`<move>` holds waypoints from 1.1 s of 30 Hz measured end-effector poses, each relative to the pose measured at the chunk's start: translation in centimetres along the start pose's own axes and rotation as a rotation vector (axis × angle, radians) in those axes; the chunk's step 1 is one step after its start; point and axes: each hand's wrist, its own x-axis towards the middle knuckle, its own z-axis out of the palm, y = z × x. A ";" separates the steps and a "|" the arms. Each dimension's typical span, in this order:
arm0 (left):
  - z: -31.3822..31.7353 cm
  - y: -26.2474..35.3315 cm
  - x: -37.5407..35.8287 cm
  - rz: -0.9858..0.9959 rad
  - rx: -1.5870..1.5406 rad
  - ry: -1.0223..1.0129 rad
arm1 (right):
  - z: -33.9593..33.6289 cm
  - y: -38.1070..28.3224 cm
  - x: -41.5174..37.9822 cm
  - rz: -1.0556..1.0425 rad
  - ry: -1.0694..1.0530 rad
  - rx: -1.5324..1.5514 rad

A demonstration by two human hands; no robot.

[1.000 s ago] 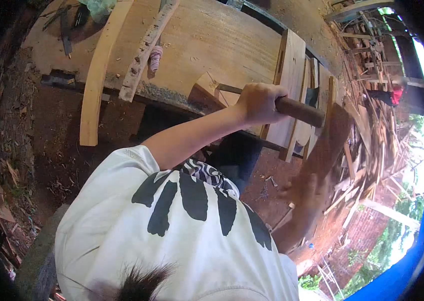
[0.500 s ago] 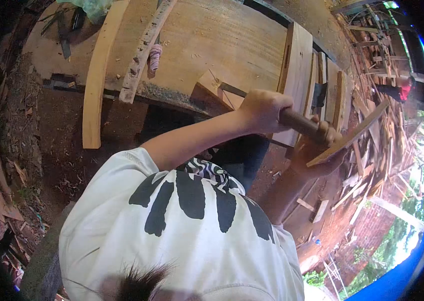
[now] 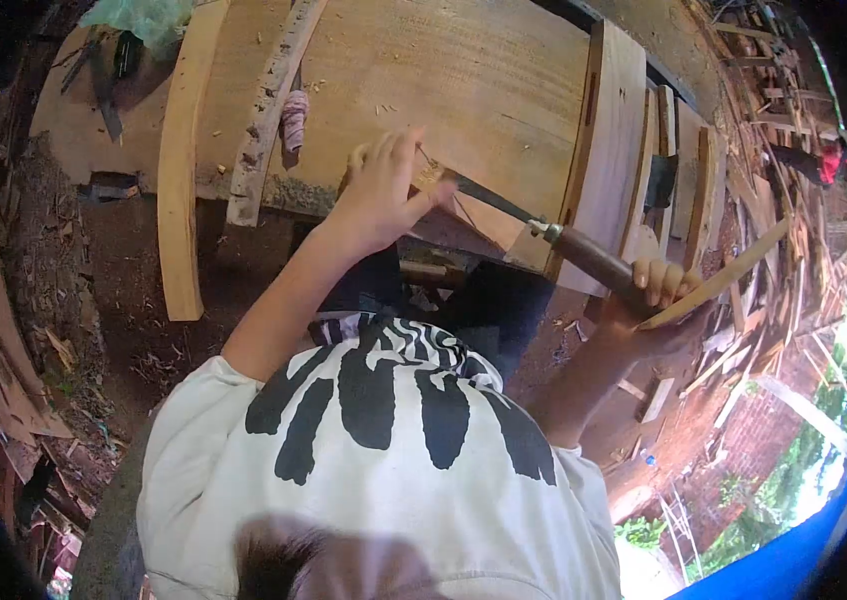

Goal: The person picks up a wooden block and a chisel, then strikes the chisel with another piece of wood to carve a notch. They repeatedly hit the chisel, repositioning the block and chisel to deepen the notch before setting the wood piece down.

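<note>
My right hand (image 3: 658,290) has its fingers wrapped round the handle end of a long chisel (image 3: 593,258). The chisel has a brown wooden handle, a metal collar and a dark blade pointing left. A curved flat strip of wood (image 3: 728,275) slants past that same hand, overlapping the palm. My left hand (image 3: 383,190) is open, fingers stretched out over a wooden workpiece (image 3: 478,222) at the bench edge. Its thumb is right by the blade's far end. Pale cut wood shows on the workpiece near the thumb.
The wooden bench (image 3: 423,70) carries a pale plank (image 3: 186,170), a notched strip (image 3: 268,115), a pinkish cloth roll (image 3: 294,118) and several boards (image 3: 608,140) at right. Green plastic (image 3: 148,22) lies at the far left. Scrap wood (image 3: 763,240) is piled on the right.
My left hand has let go of the chisel handle and moved left to the workpiece, its fingers opening. My right hand still grips the handle end, slightly lower and farther right.
</note>
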 end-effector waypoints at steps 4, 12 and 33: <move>0.7 -0.8 -0.3 0.099 0.095 0.033 | 1.5 0.1 2.7 0.023 -0.083 -0.018; -1.9 -0.9 2.0 0.083 -0.004 -0.188 | 0.4 -1.8 6.9 0.034 -0.189 -0.028; 1.1 -1.4 8.9 0.135 -0.398 -0.514 | 1.7 -2.1 11.1 0.132 -0.482 -0.112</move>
